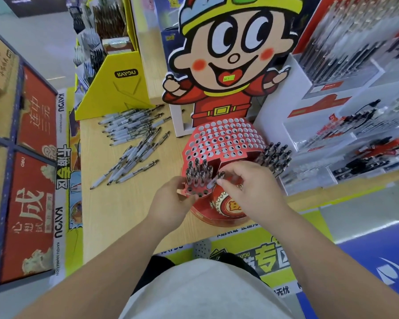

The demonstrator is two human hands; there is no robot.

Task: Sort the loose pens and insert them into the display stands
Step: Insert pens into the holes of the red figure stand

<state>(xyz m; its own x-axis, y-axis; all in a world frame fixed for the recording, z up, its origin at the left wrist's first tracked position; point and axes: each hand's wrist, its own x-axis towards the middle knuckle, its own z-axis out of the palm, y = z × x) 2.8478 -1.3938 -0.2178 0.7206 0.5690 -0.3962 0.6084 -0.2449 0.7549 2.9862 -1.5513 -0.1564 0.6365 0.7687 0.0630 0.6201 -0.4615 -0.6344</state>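
Observation:
A red cardboard display stand (224,139) full of round holes rises below a cartoon figure cutout (233,54). Several black-capped pens (197,171) stand upright in its front left tier, and another cluster of pens (275,156) fills its right side. My left hand (173,203) grips the front left edge of the stand. My right hand (251,187) pinches a clear pen (214,180), tilted, with its tip at the holes beside the standing pens. Loose pens (134,137) lie in a heap on the wooden table to the left.
A yellow KAYOU box (115,88) stands at the back left of the wooden table (115,203). White shelves with packed pens (355,134) rise on the right. Red and blue panels (32,171) line the left side. The floor lies below right.

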